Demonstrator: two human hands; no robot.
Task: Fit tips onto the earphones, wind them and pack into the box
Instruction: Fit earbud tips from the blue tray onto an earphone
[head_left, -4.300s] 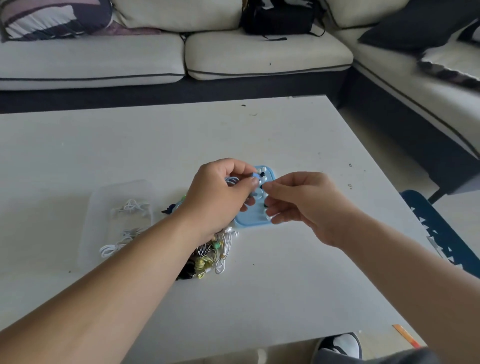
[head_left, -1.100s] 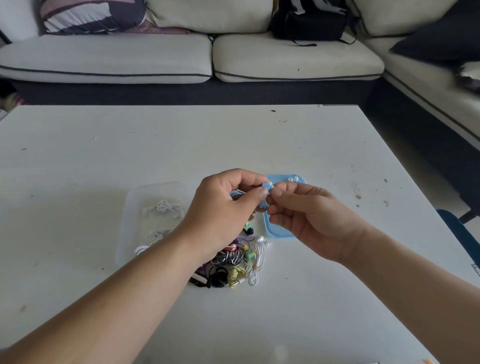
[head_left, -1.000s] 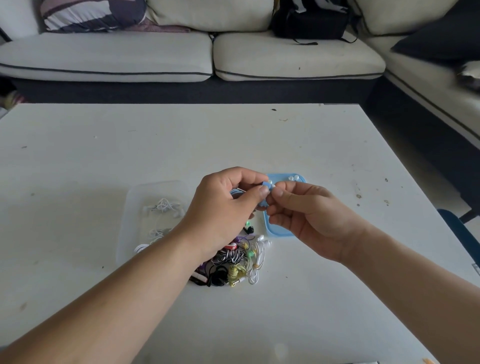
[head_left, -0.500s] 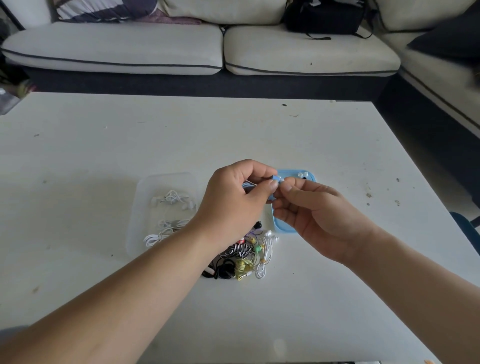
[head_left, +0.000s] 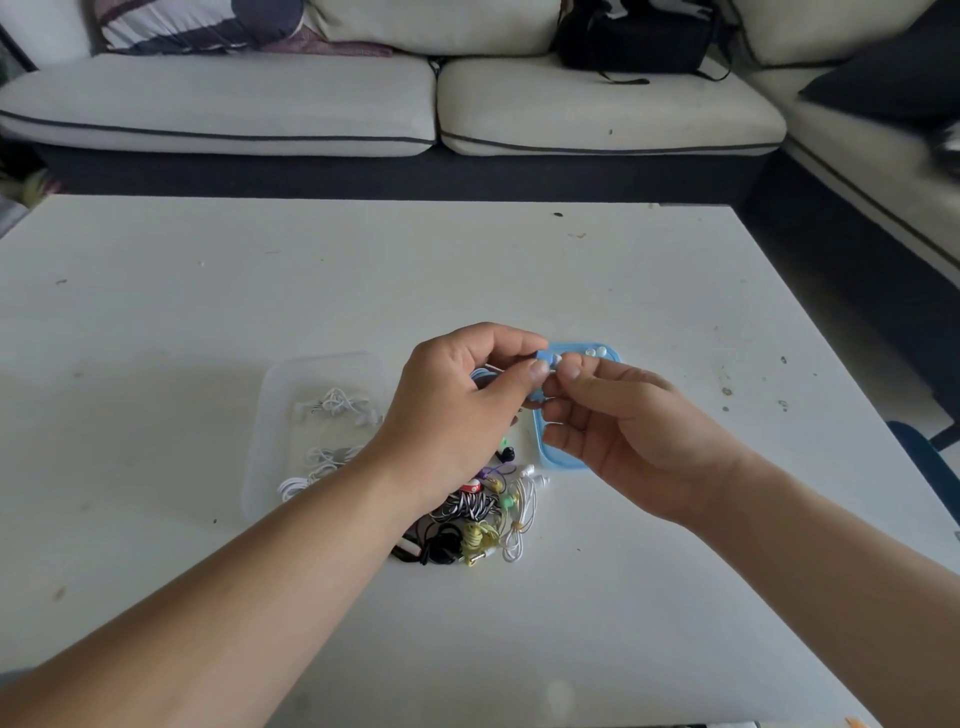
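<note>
Wound white earphones (head_left: 332, 405) are held in the clear box (head_left: 317, 366); loose tips (head_left: 597, 352) are kept in the blue tray (head_left: 558, 462) (half hidden by the right hand (head_left: 623, 431)). Above it, a blue earphone (head_left: 544, 357) is clamped in the grip of the left hand (head_left: 457, 415), its end pinched by the right grip. Other earphones (head_left: 478, 519) are heaped on the white bench (head_left: 363, 270) before a cream sofa (head_left: 311, 104).

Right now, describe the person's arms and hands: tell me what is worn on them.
The left hand and right hand are bare: no gloves, rings, watch or bracelet show. Both forearms are uncovered too, with no sleeve in view up to the picture's edge. The nails that show are short and unpainted.
</note>
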